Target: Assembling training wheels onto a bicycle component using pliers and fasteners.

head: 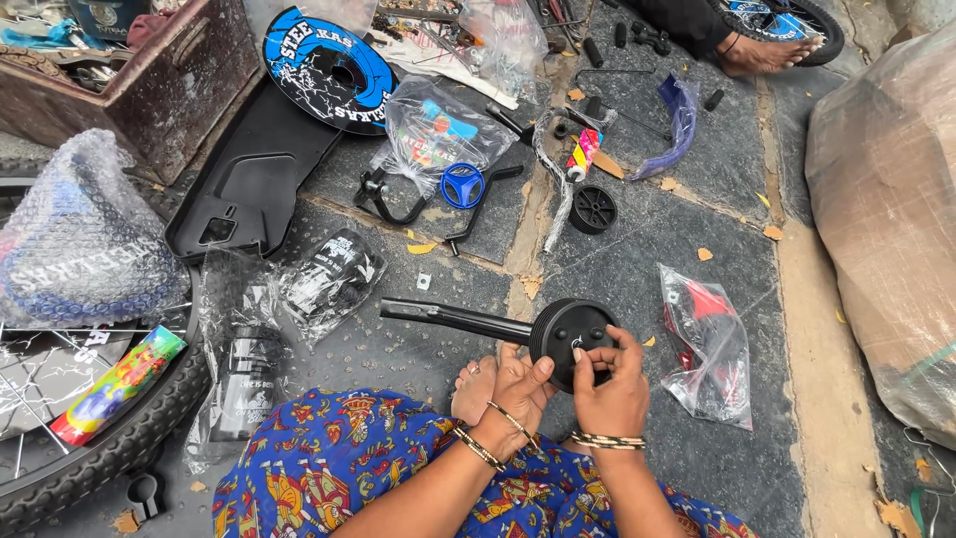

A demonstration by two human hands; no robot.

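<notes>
You held a small black wheel on a bracket over the stone floor.

Head view: your left hand (518, 384) gripped the rim of the small black wheel (570, 339) from below, while your right hand (609, 384) pinched at the wheel's hub with its fingertips. The wheel sat on a black metal bracket (453, 319) that reached left, just above your bare foot (475, 391). A clear bag with red parts (709, 344) lay near on the right, a second black wheel (594, 209) farther off on the floor (637, 259).
</notes>
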